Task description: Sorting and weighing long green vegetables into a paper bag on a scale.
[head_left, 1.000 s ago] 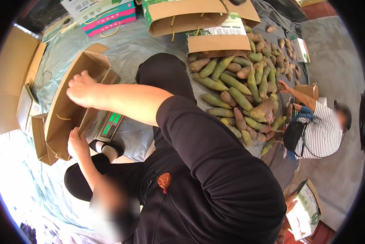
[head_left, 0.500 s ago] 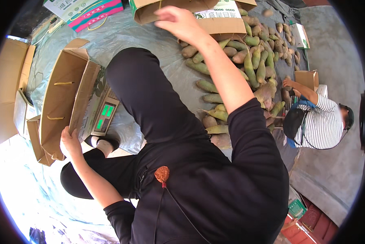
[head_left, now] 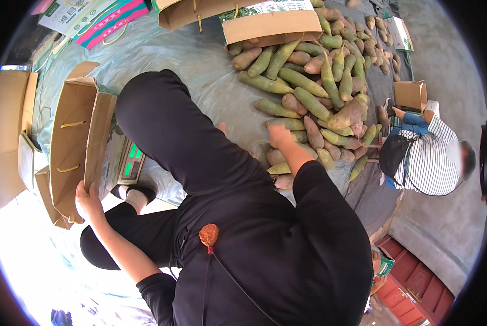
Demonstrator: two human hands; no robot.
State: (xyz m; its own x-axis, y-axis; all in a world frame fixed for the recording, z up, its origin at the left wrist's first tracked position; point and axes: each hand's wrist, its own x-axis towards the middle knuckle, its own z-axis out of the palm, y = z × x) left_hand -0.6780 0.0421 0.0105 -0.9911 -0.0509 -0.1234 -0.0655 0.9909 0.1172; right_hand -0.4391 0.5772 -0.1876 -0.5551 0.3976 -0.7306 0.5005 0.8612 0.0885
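Note:
On the left stands an open cardboard box (head_left: 70,111) with yellow cord handles inside. My left hand (head_left: 89,202) is closed on its near rim, thumb and fingers pinching the board. Beside the box, partly hidden by it and my knee, a scale (head_left: 130,162) shows green lit displays. My right hand (head_left: 279,136) is low at the left edge of a heap of long green radishes (head_left: 303,84), next to one radish (head_left: 285,124). Its fingers point downward and are mostly hidden, so I cannot tell whether it grips one. Brownish-pink roots (head_left: 313,132) are mixed into the heap.
Another open carton (head_left: 270,27) lies at the far edge of the heap. A printed box with a pink side (head_left: 99,24) is at the far left. Clear plastic sheeting (head_left: 211,70) covers the floor. On the right, a person in a striped shirt (head_left: 431,157) sits near a small carton (head_left: 410,95).
My right hand has come down from the far carton to the near edge of the radish heap. My left hand stays on the box rim. The person on the right has drawn their arm in.

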